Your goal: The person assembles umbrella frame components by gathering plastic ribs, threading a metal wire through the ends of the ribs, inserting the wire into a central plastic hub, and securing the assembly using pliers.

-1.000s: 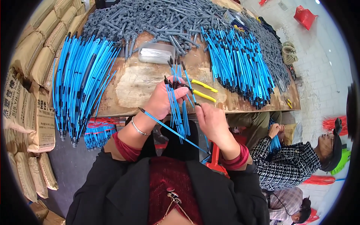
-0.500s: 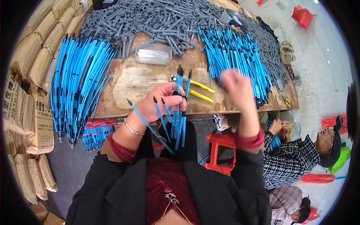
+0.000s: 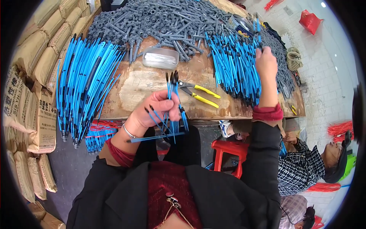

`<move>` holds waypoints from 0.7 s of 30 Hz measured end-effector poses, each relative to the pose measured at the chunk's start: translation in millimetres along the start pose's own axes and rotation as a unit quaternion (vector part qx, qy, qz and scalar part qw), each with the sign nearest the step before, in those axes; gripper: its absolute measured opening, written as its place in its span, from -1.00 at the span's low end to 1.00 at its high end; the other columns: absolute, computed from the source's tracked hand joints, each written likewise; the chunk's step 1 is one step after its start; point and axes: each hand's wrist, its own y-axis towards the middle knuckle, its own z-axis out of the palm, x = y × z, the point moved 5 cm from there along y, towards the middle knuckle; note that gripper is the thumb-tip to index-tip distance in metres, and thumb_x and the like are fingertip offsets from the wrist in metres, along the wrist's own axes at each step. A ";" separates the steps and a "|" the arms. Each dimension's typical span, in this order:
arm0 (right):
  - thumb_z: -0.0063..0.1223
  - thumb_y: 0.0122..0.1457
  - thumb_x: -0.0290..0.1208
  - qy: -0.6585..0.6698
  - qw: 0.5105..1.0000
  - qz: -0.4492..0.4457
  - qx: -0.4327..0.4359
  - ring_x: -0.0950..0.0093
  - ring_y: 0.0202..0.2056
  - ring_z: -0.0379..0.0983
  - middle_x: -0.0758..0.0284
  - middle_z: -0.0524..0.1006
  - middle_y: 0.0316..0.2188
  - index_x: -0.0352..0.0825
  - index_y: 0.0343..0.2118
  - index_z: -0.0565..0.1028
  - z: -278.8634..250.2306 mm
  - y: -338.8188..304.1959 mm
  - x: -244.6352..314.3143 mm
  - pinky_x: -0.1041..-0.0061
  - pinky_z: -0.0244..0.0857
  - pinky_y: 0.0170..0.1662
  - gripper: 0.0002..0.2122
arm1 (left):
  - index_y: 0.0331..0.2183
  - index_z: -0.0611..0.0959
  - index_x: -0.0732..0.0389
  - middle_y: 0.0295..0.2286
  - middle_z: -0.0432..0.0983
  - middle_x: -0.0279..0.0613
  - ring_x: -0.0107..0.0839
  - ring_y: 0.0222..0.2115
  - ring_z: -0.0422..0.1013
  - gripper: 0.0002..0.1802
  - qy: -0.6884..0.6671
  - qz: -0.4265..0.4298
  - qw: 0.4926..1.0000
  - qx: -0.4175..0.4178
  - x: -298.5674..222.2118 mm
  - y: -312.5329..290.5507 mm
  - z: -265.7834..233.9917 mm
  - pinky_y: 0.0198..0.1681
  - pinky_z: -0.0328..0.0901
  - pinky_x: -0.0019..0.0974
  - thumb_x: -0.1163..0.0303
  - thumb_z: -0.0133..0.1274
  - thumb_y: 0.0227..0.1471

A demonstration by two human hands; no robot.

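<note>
My left hand is closed round a loose bunch of thin blue strips with black tips, held upright above my lap near the table's front edge. One strip of the bunch lies crosswise below the fingers. My right hand is raised over the far side of the right-hand pile of blue strips. Its fingers are pinched on a blue strip with black parts that points away from me. Pliers with yellow handles lie on the table just right of my left hand, jaws apart.
A clear box of thin white sticks stands mid-table, before a heap of grey plastic parts. More blue strips hang over the left edge. Stacked paper sacks line the left. A red stool and a co-worker are at right.
My right hand has moved away from me and to the right, over the pile, and now grips a strip. My left hand has shifted slightly left, its bunch turning.
</note>
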 end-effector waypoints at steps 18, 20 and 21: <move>-0.03 0.11 -0.35 0.542 0.781 -0.150 0.270 0.54 -0.61 0.41 0.26 0.46 -0.66 -0.39 -0.33 0.47 -104.5 -120.4 75.8 0.56 0.25 -0.54 -0.81 | -0.22 0.48 0.19 -0.46 0.51 -0.19 -0.49 -0.59 0.39 -0.79 -0.107 0.010 0.994 0.020 -3.1 15.9 -26.9 -0.50 0.30 -0.47 0.35 -0.06 0.09; -0.03 0.10 -0.38 0.448 0.805 -0.224 0.318 0.60 -0.63 0.38 0.29 0.43 -0.71 -0.39 -0.39 0.48 -68.9 -163.1 99.4 0.57 0.23 -0.55 -0.83 | -0.22 0.47 0.20 -0.51 0.48 -0.22 -0.46 -0.55 0.42 -0.79 -0.089 0.005 0.993 -0.082 -3.4 16.7 -18.9 -0.48 0.32 -0.44 0.35 -0.04 0.07; -0.03 0.10 -0.39 0.391 0.828 -0.270 0.298 0.59 -0.63 0.39 0.29 0.43 -0.72 -0.39 -0.41 0.48 -49.6 -180.6 104.9 0.55 0.24 -0.56 -0.84 | -0.23 0.47 0.20 -0.53 0.47 -0.23 -0.44 -0.53 0.43 -0.79 -0.082 0.000 0.988 -0.131 -0.7 17.3 -18.1 -0.47 0.33 -0.43 0.35 -0.03 0.07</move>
